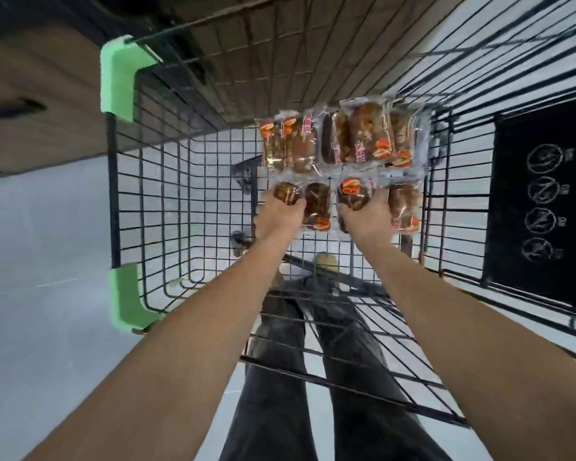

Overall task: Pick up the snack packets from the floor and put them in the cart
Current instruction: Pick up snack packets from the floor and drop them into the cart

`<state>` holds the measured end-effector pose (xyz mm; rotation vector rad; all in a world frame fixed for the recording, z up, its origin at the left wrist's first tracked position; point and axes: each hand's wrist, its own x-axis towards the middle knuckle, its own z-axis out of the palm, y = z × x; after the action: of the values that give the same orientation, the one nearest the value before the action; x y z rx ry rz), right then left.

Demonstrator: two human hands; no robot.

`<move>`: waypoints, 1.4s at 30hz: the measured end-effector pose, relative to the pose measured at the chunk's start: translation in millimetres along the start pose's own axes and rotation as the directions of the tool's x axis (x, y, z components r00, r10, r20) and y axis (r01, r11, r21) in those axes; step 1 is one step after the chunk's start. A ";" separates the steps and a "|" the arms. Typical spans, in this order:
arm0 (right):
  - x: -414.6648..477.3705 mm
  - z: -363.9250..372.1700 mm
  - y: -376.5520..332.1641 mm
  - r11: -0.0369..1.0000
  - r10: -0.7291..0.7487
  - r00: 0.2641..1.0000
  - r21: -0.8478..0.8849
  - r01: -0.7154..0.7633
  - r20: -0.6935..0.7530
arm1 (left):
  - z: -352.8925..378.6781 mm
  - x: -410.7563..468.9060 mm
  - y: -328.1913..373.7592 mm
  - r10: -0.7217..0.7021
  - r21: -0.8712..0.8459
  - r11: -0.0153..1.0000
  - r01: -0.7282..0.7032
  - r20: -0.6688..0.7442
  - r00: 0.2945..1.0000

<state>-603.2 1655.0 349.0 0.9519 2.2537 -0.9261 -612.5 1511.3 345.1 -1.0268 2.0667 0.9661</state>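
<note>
Both my arms reach down into a black wire cart [153,207] with green corner guards. Several clear snack packets of brown cakes [340,138] lie in a row on the cart's bottom at the far end. My left hand [278,217] grips one packet [287,192] in the nearer row. My right hand [363,221] grips another packet [353,194]. Between my hands lies a packet [317,207], and one more [404,207] lies to the right of my right hand.
A black panel with white warning icons [542,207] hangs on the cart's right side. Pale floor [40,267] shows to the left and through the mesh. A brown surface [30,104] runs at the upper left. My legs and shoes [326,261] show under the cart.
</note>
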 end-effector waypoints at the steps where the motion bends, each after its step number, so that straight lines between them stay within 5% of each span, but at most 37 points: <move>1: 4.2 5.0 1.2 1.000 -0.003 1.000 0.005 0.003 -0.002 | 1.5 4.4 1.3 -0.026 0.005 1.000 0.026 -0.004 1.000; 12: 0.7 9.2 1.7 0.998 -0.066 0.997 0.022 0.065 0.033 | -3.6 4.8 11.7 -0.067 -0.018 0.998 0.067 0.016 0.998; 20: -42.2 -26.2 -20.0 0.974 -0.223 0.966 -0.005 0.226 0.132 | -45.7 -46.6 8.0 0.073 -0.163 0.984 -0.068 0.026 0.997; 26: -98.3 -40.1 -60.5 0.891 -0.376 0.844 -0.102 0.443 0.382 | -105.4 -104.3 -6.3 0.217 -0.193 0.956 -0.221 -0.040 0.975; 33: -192.8 -19.6 -106.6 0.800 -0.500 0.685 -0.020 0.599 0.530 | -185.7 -161.0 -69.0 0.295 -0.253 0.907 -0.337 -0.191 0.936; 42: -362.0 68.1 -143.4 0.632 -0.652 0.488 0.060 0.773 0.580 | -306.5 -215.0 -233.5 0.173 -0.430 0.817 -0.385 -0.454 0.874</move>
<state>-475.8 1382.0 604.9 -0.4415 2.1165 -1.0714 -372.4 1242.0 599.1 -1.2820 2.4083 1.6456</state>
